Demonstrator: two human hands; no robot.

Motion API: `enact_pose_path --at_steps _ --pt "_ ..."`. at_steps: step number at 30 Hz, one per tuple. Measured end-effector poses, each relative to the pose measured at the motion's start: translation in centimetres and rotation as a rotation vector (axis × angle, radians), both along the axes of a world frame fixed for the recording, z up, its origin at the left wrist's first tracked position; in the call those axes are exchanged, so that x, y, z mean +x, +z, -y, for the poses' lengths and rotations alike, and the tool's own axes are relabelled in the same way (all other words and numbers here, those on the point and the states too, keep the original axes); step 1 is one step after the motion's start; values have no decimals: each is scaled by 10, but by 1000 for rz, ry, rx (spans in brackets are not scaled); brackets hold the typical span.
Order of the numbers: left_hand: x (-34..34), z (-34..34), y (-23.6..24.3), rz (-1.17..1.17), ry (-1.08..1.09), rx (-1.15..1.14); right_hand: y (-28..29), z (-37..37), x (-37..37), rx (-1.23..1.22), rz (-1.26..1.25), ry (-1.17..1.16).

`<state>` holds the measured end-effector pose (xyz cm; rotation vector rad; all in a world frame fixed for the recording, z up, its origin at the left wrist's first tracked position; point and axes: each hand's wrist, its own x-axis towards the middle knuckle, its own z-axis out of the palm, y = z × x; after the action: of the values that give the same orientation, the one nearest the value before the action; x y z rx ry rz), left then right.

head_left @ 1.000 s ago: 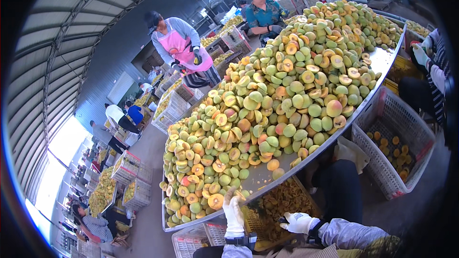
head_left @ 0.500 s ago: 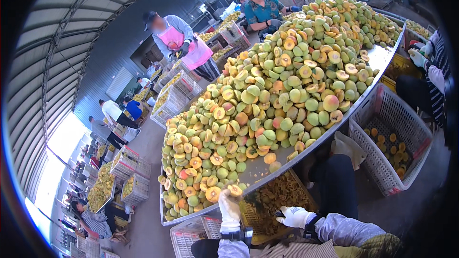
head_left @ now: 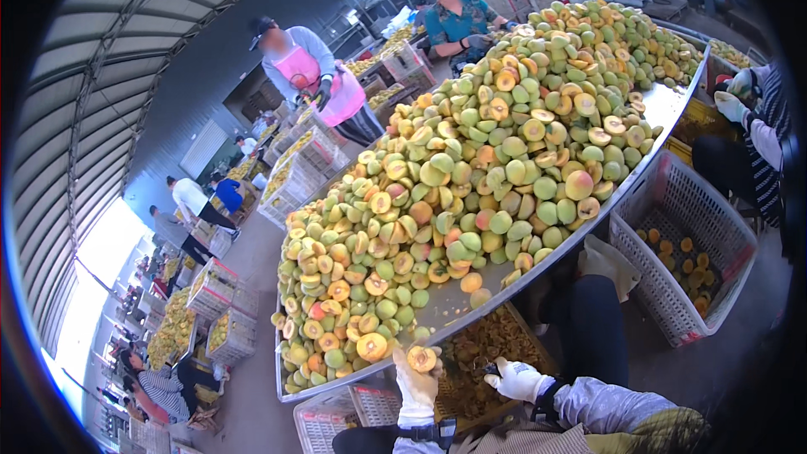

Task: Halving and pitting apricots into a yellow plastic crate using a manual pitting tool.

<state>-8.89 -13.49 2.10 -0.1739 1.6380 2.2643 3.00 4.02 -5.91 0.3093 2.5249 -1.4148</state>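
My left hand (head_left: 415, 392), in a white glove, holds up a peach half (head_left: 422, 359), its orange cut face showing. It is just off the near edge of a metal table (head_left: 454, 298) heaped with green and yellow peach halves (head_left: 471, 176). My right hand (head_left: 521, 381), gloved too, is closed to the right of it, with a small dark thing at the fingertips that I cannot make out. Below and between both hands stands a yellow crate (head_left: 538, 351) with brownish-orange scraps (head_left: 483, 349) in it.
A white crate (head_left: 640, 273) with a few peach halves stands at the right, a person's gloved hand (head_left: 731, 107) beyond it. Another white crate (head_left: 324, 422) is at my left. Across the table are a person in a pink apron (head_left: 298, 71) and one in a teal shirt (head_left: 450, 25).
My left hand has moved slightly right, and the peach half in it now turns its cut face toward me. My right hand has shifted a little left and up.
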Motion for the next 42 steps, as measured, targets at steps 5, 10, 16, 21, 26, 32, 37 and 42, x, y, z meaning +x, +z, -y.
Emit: enact_pose_path --at_steps 5,10,16,21,26,32,37,42 --pt "1 -1 -21 99 -14 19 -5 -2 -1 -45 47 20" --pt "2 -3 -24 84 -13 71 -4 1 1 -129 -12 -28" --pt "-2 -13 -4 120 13 334 10 -6 -17 -1044 125 -327" --pt "8 -15 -1 89 -154 336 42 -17 -9 -1070 161 -233" --pt "19 -13 -2 137 -137 306 50 -5 -9 -674 -127 -134" --pt "28 -15 -22 130 -139 231 45 11 -4 -112 -340 15" --pt "39 -28 -19 114 -55 55 50 11 -8 -55 -251 39" --pt "46 -25 -20 -81 -117 -196 41 16 -5 -310 -205 17"
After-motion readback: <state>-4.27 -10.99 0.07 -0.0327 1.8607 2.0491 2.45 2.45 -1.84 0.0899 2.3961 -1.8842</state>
